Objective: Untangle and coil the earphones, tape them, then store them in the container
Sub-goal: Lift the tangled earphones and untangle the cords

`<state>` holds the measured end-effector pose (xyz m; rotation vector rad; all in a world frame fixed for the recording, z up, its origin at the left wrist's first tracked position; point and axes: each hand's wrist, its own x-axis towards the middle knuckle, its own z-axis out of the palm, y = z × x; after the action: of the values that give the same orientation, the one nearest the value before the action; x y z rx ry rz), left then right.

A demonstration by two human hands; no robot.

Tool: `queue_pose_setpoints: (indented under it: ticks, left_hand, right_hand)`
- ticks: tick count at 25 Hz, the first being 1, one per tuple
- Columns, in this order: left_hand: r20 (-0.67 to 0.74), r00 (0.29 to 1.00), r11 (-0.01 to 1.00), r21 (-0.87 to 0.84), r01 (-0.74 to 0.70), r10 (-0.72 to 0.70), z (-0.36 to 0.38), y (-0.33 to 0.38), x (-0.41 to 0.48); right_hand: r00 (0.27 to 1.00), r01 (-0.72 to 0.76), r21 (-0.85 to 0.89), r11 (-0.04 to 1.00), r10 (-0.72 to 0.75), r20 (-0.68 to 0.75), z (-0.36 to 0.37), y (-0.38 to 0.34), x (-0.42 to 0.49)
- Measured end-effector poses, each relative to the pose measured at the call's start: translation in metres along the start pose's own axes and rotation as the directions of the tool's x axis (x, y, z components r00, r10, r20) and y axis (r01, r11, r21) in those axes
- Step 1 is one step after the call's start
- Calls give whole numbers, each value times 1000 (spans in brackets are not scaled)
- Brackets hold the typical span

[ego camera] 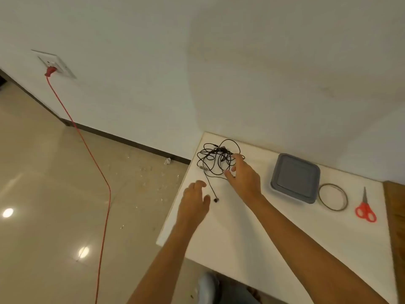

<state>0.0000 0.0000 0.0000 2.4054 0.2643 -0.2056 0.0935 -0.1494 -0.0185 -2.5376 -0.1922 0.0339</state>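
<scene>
The right hand [244, 177] reaches over the near right edge of the tangled earphones [215, 159], thumb and fingers spread apart with loops of black cable showing between them. Whether the fingertips actually touch the cable cannot be told. The left hand [195, 200] is lower and to the left, fingers loosely bent and holding nothing, its thumb just beside the single earbud [216, 200] that trails out of the tangle on one strand toward the person.

The earphones lie in a loose knot at the far left corner of the white table [274, 238], close to the wall. To the right of the right hand sits a square container with a grey lid [295, 177] on it. Just beside the container lies a thin roll of tape [320, 195], flat on the table, and further right a pair of red-handled scissors [365, 208], blades pointing toward the wall.

Left of the table, a red cord [92, 154] runs from a wall socket [55, 63] down across the glossy tiled floor [43, 172], where small scraps are scattered near the skirting.
</scene>
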Motion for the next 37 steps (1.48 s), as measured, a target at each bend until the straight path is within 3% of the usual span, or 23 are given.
queue_pose_setpoints:
  ticks: [3,5,8,11,16,18,21,23,26,28,30,32,35,37]
  left_hand:
    - [-10,1000,997,-74,20,-20,12,4,-11]
    - [18,1000,995,-93,20,-18,18,8,-19]
    - [-23,1000,993,-120,0,-3,11,19,-19]
    - [-72,997,980,-199,-4,-11,-5,41,-19]
    - [-112,994,936,-350,-40,0,-53,93,-17]
    - [-111,993,928,-361,-88,51,-70,112,-18]
    - [-106,977,947,-248,-207,186,-80,129,-15]
    - [-89,970,957,-166,-239,226,-79,131,-22]
    - [-55,988,979,-135,-153,147,-77,120,-30]
    - [-56,996,986,-148,-72,64,-75,113,-32]
    - [-81,989,978,-162,-132,121,-96,145,-59]
    - [-72,990,968,-215,-130,117,-97,146,-62]
    - [22,978,873,-456,-175,207,-101,162,-66]
    - [96,958,848,-495,-190,270,-101,185,-73]
  right_hand:
    - [998,-28,-115,993,21,-63,3,-5,18]
    - [997,-69,-117,991,67,-27,-3,-7,25]
    - [999,-41,32,999,40,32,-21,-8,22]
    - [999,43,278,960,-32,-43,-56,-24,15]
    - [992,105,475,874,-55,-117,-137,-58,-4]
    - [998,56,588,807,-20,-67,-163,-70,-19]
    - [995,87,658,748,-95,-23,-196,-85,-37]
    - [988,153,629,762,-129,-84,-213,-92,-52]
    - [980,185,613,768,-99,-171,-231,-95,-58]
    - [975,207,664,719,-92,-204,-241,-98,-54]
    - [933,298,737,607,-20,-360,-305,-114,-92]
    - [942,294,807,512,-10,-337,-319,-121,-91]
    - [964,255,818,515,-73,-254,-320,-134,-94]
    - [974,226,825,519,-95,-207,-321,-140,-101]
